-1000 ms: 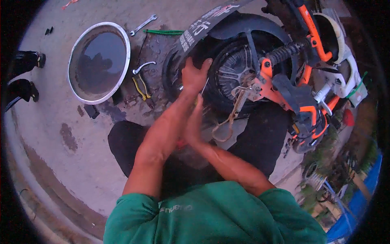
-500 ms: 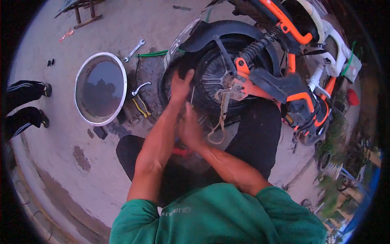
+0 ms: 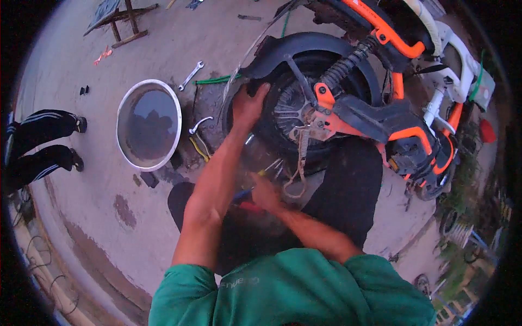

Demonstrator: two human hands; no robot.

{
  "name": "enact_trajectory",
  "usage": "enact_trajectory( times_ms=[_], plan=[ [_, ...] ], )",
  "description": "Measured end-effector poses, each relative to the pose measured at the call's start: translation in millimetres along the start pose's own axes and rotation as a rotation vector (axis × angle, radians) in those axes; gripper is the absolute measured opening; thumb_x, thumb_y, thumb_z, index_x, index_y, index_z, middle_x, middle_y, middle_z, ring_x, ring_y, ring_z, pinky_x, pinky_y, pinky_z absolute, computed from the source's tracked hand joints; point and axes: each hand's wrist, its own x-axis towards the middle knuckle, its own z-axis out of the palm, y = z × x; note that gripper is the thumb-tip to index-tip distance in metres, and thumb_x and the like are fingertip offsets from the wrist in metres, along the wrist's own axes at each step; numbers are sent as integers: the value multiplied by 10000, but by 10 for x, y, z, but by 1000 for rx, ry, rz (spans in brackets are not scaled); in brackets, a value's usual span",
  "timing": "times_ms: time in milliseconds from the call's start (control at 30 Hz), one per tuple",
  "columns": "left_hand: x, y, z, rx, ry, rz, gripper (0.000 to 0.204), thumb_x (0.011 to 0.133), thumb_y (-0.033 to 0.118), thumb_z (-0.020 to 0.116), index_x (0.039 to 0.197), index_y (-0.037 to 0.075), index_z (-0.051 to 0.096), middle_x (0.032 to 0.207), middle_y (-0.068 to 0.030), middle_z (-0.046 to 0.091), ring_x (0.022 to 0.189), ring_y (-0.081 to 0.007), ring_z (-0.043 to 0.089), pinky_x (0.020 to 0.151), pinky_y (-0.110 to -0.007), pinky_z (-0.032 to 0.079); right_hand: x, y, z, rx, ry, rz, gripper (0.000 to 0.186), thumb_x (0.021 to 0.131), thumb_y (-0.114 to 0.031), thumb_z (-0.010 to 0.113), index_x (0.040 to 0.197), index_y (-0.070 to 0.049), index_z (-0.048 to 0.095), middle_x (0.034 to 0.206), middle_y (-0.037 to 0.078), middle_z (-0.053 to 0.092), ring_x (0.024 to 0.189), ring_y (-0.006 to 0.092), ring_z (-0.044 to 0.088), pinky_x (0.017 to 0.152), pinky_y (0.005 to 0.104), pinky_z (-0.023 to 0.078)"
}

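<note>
In front of me is the rear wheel of an orange and black electric scooter, its dark tyre (image 3: 348, 61) around a finned hub (image 3: 288, 111). My left hand (image 3: 249, 106) presses on the tyre's near left side, thumb stretched out. Below its wrist, a short silvery rod (image 3: 249, 139) shows at the tyre's edge. Between my knees, my right hand (image 3: 266, 193) is low beside a thin tool with a yellow end (image 3: 261, 173) and metal shaft. Its fingers are smeared, so whether it grips that tool is unclear. A red object (image 3: 250, 207) lies partly hidden by its wrist.
Left of the wheel stand a metal basin (image 3: 120, 127) of dark water, a spanner (image 3: 191, 75), a silvery lever (image 3: 201, 124) and yellow-handled pliers (image 3: 199, 149). A person's legs (image 3: 46, 122) are at the far left. A cord loop (image 3: 296, 190) hangs from a spring near the hub.
My right hand has moved down and away from my left hand and the tyre, toward my lap. My left hand stays on the tyre. The whole view has shifted slightly.
</note>
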Motion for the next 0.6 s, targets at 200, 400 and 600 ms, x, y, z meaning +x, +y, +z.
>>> enact_trajectory(
  times_ms=[200,400,600],
  plan=[
    [-43,202,68,42,18,-87,720,838,528,724,1273,-30,593,1247,-261,647,1190,-422,607,1003,-439,470,-143,157,-195,-12,-111,-5,585,863,-305,663,1374,-55,524,1154,277,648,1032,476,630,893,545,511],
    [-20,100,121,169,82,-58,795,827,630,675,1279,-18,590,1248,-266,643,1194,-445,592,1003,-460,468,-729,-644,-1718,54,-201,-261,560,902,-316,706,1368,-49,548,1156,208,691,986,362,696,851,482,552],
    [25,-16,189,208,92,-18,813,833,662,636,1332,24,570,1298,-269,613,1219,-460,565,1027,-481,446,-1172,191,-3121,-70,760,-29,224,937,-139,659,1122,-17,691,1059,123,695,1002,249,665,909,346,506]
  ],
)
